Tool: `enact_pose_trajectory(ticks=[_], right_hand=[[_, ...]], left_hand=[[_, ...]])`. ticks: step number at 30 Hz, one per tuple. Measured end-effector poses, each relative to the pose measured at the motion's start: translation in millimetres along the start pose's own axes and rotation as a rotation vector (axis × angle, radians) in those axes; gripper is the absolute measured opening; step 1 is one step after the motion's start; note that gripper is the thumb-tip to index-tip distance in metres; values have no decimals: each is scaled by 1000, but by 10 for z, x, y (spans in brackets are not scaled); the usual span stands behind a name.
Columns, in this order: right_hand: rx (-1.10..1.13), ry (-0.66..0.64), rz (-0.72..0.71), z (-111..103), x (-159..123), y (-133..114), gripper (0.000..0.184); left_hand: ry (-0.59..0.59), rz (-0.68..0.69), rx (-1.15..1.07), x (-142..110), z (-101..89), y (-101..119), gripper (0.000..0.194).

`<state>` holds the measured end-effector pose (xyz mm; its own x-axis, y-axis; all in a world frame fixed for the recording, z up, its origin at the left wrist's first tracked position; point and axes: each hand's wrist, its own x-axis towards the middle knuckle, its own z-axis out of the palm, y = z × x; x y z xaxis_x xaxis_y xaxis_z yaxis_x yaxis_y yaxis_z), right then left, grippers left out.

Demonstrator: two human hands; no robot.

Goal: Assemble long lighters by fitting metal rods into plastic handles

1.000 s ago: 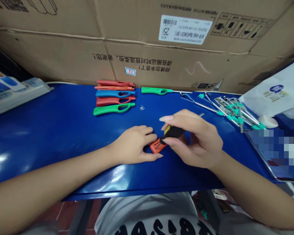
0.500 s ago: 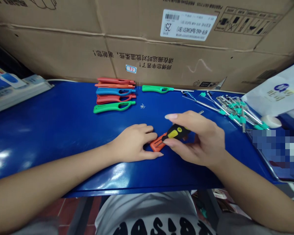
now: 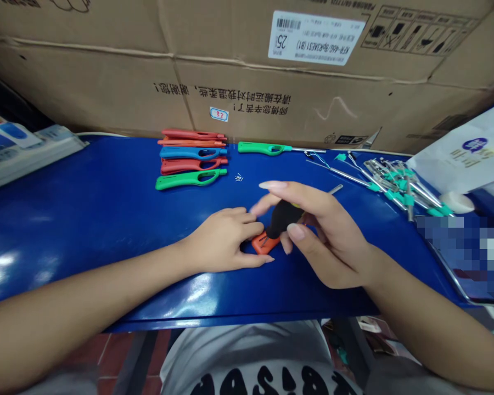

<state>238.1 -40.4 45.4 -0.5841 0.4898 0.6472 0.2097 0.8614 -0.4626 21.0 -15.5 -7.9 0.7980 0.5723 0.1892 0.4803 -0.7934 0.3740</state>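
An orange lighter (image 3: 257,245) with a slotted handle lies on the blue table, its far part hidden behind my hands. My left hand (image 3: 226,238) is closed on it, fingers on the far side and thumb along the near side. A short screwdriver (image 3: 286,218) with a black and yellow handle stands tilted over the lighter, its thin shaft reaching down to the handle. My right hand (image 3: 333,236) has its fingers and thumb about the screwdriver handle. A metal tip (image 3: 336,189) sticks out beyond my right hand.
Red, orange, blue and green lighter bodies (image 3: 191,179) lie stacked at the back, near tiny screws (image 3: 239,178) and a green lighter (image 3: 261,148) with a metal tube. A pile of metal tubes (image 3: 395,186) lies right. Behind stands a cardboard box (image 3: 119,88); a power strip (image 3: 33,156) is left.
My right hand has turned around the screwdriver, its thumb shifting right along the handle and other fingers now showing. The handle looks more upright. My left hand and the lighter hold still.
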Motion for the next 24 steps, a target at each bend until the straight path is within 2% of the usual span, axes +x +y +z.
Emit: enact_pose_trajectory(ticks=[2, 4, 6, 8, 10, 12, 15, 17, 19, 22, 24], right_hand=[[-10, 74, -12, 20, -1, -23, 46], [-186, 165, -89, 23, -5, -36, 47], [-332, 186, -147, 15, -10, -36, 50], [-276, 137, -144, 10, -12, -29, 45], [-91, 87, -81, 19, -7, -25, 42], [12, 96, -47, 35, -1, -28, 42], [-171, 175, -106, 48, -3, -37, 36], [-297, 178, -160, 51, -11, -35, 32], [-215, 162, -177, 62, -15, -28, 34], [47, 147, -87, 81, -8, -28, 41], [11, 174, -73, 77, -6, -37, 38]], left_hand=[[-12, 0, -5, 2, -3, -1, 40], [-24, 2, -3, 6, -6, 0, 40], [-23, 4, -1, 8, -9, 1, 40], [-12, 0, -14, 8, -10, 3, 39], [2, -3, -31, 7, -9, 3, 37], [7, 0, -34, 4, -5, 0, 37], [-1, 6, -10, 1, 6, -11, 37], [6, 8, 9, 0, 11, -16, 39], [5, 8, 3, 0, 9, -13, 40], [-7, 6, -22, 5, -6, 3, 38], [-10, 2, -16, 8, -13, 12, 38]])
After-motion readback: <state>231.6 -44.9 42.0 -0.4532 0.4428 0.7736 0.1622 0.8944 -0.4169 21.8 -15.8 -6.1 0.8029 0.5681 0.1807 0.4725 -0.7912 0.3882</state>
